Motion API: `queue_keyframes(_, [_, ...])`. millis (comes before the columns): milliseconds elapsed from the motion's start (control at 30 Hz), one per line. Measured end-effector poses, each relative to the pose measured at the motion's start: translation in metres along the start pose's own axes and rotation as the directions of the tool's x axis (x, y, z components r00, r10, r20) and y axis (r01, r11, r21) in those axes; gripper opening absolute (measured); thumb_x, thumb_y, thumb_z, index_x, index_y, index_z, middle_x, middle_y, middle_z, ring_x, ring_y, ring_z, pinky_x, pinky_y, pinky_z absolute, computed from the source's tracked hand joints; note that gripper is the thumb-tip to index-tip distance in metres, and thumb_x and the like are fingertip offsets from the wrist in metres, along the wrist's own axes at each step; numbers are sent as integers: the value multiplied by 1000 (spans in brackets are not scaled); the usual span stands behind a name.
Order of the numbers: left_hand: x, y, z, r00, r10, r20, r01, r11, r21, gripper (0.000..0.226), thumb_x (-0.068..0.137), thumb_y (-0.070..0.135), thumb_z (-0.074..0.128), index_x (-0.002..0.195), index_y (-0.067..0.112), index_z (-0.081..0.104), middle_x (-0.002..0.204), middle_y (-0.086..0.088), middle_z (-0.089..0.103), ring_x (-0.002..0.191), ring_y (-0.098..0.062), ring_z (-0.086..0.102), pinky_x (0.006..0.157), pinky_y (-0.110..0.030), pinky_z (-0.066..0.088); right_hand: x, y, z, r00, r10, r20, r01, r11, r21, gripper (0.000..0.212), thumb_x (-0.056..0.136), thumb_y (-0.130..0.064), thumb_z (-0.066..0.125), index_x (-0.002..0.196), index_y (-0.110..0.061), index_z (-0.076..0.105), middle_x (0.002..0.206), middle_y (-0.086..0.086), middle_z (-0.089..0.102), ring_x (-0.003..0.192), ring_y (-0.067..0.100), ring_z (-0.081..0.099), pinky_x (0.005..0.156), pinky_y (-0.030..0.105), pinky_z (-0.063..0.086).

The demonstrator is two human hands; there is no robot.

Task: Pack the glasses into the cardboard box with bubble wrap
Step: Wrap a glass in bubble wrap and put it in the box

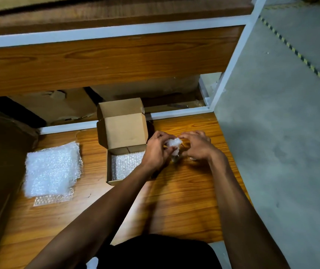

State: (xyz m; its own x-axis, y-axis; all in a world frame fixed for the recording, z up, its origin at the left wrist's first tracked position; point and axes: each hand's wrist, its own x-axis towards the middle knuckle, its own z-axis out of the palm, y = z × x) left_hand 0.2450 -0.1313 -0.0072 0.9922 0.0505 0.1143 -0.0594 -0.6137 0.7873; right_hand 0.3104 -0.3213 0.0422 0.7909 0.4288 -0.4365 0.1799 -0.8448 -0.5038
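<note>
glass [176,154] sits between my hands | left hand [156,150] and right hand [197,145] both pinching bubble wrap [173,142] over it | cardboard box [123,152] just left of my left hand

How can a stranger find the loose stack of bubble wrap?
Start at the open cardboard box on the wooden table. Left of it, apart, lies the stack of bubble wrap. It is flat and untouched, unlike the crumpled piece between the hands.
</note>
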Motion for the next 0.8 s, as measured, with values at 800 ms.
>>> queue_keyframes(800, [-5,10,-3,991,83,105,-117,920,375,27,95,31,74,122,28,75,104,7,54,102,-17,47,85,-39,41,8,19,38,971,-130,-199,82,969,-231,74,65,-72,83,132,-46,64,175,-10,-3,156,32,-29,117,73,-18])
